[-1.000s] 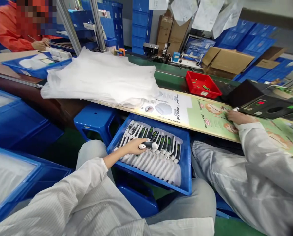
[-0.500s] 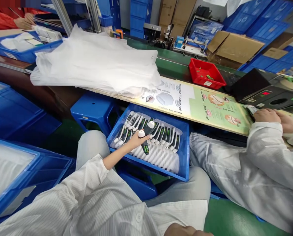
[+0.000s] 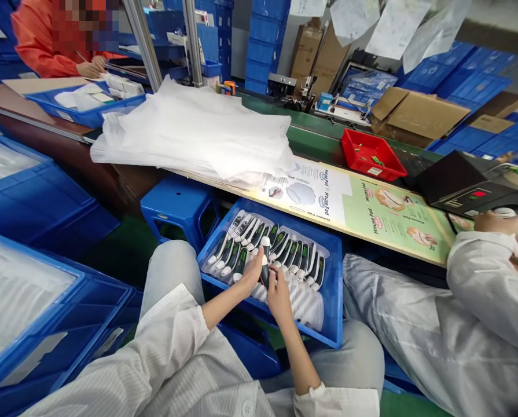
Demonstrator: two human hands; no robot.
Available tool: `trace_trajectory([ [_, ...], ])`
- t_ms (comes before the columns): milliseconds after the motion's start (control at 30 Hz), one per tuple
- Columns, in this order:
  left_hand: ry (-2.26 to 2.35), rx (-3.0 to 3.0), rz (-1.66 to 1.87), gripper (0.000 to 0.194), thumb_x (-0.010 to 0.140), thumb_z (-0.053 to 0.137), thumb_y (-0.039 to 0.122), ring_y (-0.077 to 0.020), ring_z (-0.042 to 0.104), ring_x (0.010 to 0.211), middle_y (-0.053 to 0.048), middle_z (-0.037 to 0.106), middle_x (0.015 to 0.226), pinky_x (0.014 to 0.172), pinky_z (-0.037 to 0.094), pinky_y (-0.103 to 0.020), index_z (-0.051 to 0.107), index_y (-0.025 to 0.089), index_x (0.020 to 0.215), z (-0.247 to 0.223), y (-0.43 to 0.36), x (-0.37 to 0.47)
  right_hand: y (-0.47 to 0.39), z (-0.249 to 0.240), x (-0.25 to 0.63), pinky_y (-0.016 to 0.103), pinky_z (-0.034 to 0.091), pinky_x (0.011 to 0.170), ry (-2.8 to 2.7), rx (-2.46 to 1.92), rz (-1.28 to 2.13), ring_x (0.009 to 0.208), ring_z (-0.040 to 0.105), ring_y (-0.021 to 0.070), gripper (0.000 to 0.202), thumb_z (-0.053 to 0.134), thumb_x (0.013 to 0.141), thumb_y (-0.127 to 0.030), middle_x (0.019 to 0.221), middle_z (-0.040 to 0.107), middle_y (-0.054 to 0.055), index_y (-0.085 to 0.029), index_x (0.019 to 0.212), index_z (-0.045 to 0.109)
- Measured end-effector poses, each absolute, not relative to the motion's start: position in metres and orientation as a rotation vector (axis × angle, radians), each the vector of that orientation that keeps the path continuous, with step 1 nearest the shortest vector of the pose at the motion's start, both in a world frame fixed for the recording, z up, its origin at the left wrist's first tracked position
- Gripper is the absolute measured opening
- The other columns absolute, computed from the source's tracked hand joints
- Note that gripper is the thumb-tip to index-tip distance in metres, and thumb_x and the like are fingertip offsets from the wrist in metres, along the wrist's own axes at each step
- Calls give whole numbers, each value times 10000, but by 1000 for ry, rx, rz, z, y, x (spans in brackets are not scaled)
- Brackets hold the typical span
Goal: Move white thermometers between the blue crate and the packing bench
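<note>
A blue bin point(image 3: 334, 284) rests across my lap, holding rows of black-and-white handheld devices point(image 3: 280, 243) with green parts, and white foam sleeves point(image 3: 306, 304) at its near side. Above the bin, my left hand point(image 3: 253, 271) is wrapped round a black-and-white device point(image 3: 265, 260), held upright with its white end on top. My right hand point(image 3: 279, 289) touches the lower part of the same device from the right, fingers bent against it.
White foam sheets point(image 3: 193, 130) are piled on the bench. Beside them lie printed boards point(image 3: 354, 202) and a red tray point(image 3: 374, 153). A co-worker's hands point(image 3: 499, 223) work near a black machine point(image 3: 471, 182) at right. Blue crates point(image 3: 28, 289) stand at left.
My right hand has come up from the bottom edge to the device. One device is now held upright, where two crossed ones showed at my left hand. The view has shifted.
</note>
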State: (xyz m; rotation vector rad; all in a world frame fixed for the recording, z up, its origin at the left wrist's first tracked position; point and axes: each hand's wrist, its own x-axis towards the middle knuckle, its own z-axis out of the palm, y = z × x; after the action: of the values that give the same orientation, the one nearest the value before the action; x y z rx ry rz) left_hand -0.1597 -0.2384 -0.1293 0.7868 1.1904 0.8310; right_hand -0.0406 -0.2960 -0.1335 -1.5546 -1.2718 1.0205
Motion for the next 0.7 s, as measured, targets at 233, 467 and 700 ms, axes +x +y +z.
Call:
trace_trajectory([
  [233,1141,590,929,744,897,584,962,-96,319,435,112,397,624,441,211,-246,599,267,1163,-132,-236,-160,-303,-140,-21,282,310,370,-936,-1446,1387,385,407,143,600,703,907,-837,636,593,-60,-283,1124,632],
  [467,1061,858,853,706,953,534,917,-133,529,485,8,623,713,474,403,-287,647,224,1016,-122,-239,-157,-293,-144,-22,287,325,365,-876,-1448,1292,402,446,129,649,618,921,-902,748,643,-20,-257,990,623],
  [700,1041,1032,826,709,1007,496,872,-110,443,414,23,543,563,481,345,-279,648,202,834,-121,-240,-156,-296,-154,-12,264,355,427,-663,-1442,1182,464,452,129,540,654,968,-769,667,591,-55,-237,1062,658],
])
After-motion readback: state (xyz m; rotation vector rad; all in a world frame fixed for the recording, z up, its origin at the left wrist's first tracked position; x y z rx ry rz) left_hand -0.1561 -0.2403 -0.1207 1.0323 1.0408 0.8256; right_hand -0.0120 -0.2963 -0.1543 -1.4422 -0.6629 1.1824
